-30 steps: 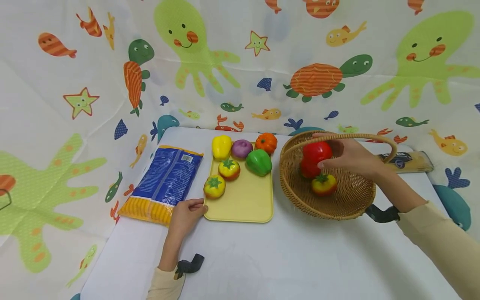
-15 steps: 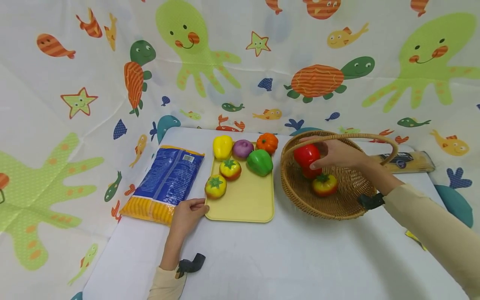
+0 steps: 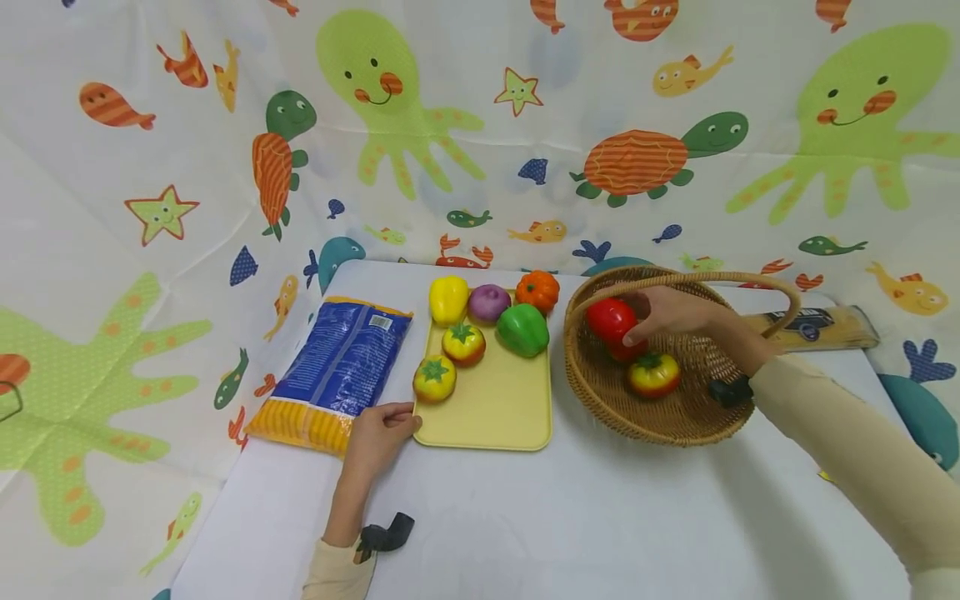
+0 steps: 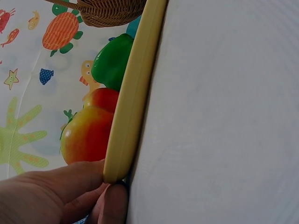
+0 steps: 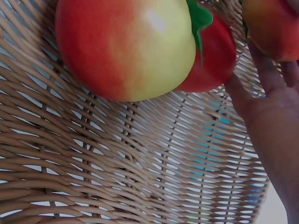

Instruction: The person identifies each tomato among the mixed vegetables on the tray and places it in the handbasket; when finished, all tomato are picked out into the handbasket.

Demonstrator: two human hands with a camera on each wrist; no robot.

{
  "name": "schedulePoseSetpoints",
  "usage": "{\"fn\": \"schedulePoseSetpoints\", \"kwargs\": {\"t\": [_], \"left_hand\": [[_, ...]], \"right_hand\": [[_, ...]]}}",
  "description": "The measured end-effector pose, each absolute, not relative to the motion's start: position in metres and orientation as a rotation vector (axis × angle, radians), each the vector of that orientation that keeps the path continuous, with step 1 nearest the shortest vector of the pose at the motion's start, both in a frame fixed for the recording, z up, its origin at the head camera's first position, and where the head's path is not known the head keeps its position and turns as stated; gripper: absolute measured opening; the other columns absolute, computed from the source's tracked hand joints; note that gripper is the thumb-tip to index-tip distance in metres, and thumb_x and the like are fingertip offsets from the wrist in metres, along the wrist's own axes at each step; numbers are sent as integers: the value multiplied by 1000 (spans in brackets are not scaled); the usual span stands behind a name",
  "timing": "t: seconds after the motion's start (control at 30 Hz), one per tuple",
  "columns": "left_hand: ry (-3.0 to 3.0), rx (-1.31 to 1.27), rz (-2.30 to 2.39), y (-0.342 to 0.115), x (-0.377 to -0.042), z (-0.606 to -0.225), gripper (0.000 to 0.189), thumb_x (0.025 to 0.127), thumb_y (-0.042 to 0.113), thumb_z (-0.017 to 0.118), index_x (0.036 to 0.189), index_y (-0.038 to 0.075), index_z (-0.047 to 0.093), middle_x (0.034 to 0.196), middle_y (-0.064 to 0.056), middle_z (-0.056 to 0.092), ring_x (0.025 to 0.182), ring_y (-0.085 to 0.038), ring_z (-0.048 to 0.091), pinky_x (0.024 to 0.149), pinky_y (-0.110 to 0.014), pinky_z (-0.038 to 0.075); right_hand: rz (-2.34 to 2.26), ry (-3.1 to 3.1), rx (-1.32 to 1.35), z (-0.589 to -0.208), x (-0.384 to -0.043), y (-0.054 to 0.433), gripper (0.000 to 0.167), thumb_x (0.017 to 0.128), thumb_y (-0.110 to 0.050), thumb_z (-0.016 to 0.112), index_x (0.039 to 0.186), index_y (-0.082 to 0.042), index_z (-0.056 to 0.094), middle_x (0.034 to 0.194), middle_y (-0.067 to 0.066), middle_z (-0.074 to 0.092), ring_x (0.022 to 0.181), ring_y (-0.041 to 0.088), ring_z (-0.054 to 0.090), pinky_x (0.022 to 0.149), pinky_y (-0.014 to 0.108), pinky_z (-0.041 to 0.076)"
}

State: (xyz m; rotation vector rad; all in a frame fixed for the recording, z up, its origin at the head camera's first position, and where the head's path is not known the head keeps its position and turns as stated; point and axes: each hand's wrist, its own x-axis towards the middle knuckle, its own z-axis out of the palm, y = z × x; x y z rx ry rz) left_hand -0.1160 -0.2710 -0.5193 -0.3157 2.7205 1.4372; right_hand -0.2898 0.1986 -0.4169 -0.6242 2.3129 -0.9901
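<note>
"Hands well apart, both busy: the left hand [image 3: 378,435] pinches the near left corner of a pale yellow, rectangular plastic tray [image 3: 495,412], and the right hand [image 3: 671,310] grips a glossy red, rounded play vegetable [image 3: 610,317] inside a brown, round wicker basket [image 3: 693,362]."

"Picking it up or setting it down?"

"I can't tell from here (more red shows just under it, perhaps a second piece). Handling the basket's contents is the step in hand, I'd judge."

"And the next move calls for what?"

"A sure hold, I'd think, and a path clear of the thin wicker handle [image 3: 712,276] arching above the knuckles. A yellow-and-red play tomato with green leaves [image 3: 654,375] lies close by in there."

"The tray has plenty too."

"Six pieces, gathered towards its far and left edges, a shiny green pepper [image 3: 523,330] among them."

"And around it all?"

"White desk [image 3: 525,533], a blue-and-orange plastic bag [image 3: 333,367] along its left edge, a flat tan packet [image 3: 836,327] by the far right corner, and a white sea-creature curtain [image 3: 465,50] beyond the far edge."
</note>
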Motion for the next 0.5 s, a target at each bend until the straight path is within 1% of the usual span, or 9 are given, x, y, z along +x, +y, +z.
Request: {"fn": "schedulePoseSetpoints", "kwargs": {"t": [0.07, 0.23, 0.37, 0.5], "left_hand": [[2726, -303, 1434, -271, -116, -519, 31, 86, 20, 77, 113, 3, 74, 88, -3, 71, 78, -17, 66, 74, -31, 56], [2736, -278, 1432, -273, -115, -520, 31, 86, 18, 77, 113, 2, 73, 88, -4, 71, 78, -17, 66, 74, -31, 56], [2742, -286, 1423, -274, -115, -520, 31, 86, 18, 77, 112, 3, 74, 88, -3, 71, 78, -17, 66, 73, -30, 56], [2743, -297, 1410, -276, -116, -522, 30, 86, 20, 77, 112, 5, 74, 87, -2, 71, 78, -17, 65, 74, -31, 56]], "right_hand": [[-987, 2316, -629, -420, -291, 199, 80, 80, -27, 82, 146, -8, 41, 143, 17, 47, 128, 35, 44, 104, 53, 39], [-1036, 2261, -638, -429, -294, 199, 83, 80, -21, 82, 147, 0, 38, 139, 19, 51, 124, 36, 49, 103, 51, 41], [-1075, 2200, -633, -432, -294, 197, 83, 81, -18, 81, 147, 4, 35, 137, 21, 51, 123, 37, 50, 102, 50, 41], [-1024, 2255, -623, -434, -294, 195, 85, 80, -24, 82, 148, 2, 36, 139, 20, 49, 123, 36, 48, 102, 52, 41]]}}
